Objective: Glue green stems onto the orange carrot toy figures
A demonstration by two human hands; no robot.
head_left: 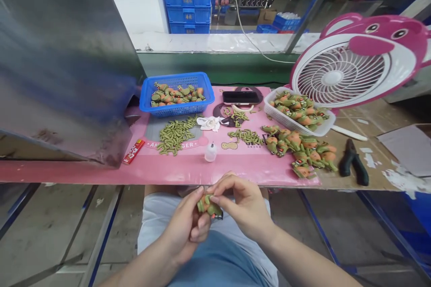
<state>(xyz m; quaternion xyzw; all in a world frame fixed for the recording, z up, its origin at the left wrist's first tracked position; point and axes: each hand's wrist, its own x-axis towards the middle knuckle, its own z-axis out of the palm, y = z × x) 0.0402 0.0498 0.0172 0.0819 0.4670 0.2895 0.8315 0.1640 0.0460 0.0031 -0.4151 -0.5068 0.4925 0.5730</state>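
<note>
At lower centre, the left hand (186, 226) and right hand (240, 204) together pinch one small green-and-orange figure (209, 206) over the lap. Above, the surface (188, 170) carries two baskets, one blue basket (177, 94) and one white basket (296, 112), plus one pair of pliers (352, 161) at right.

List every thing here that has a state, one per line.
left hand: gripping toy figure
right hand: pinching the figure's top
blue basket: partly filled
white basket: full, tilted
phone: screen dark
glue bottle: upright
pliers: lying closed
</note>
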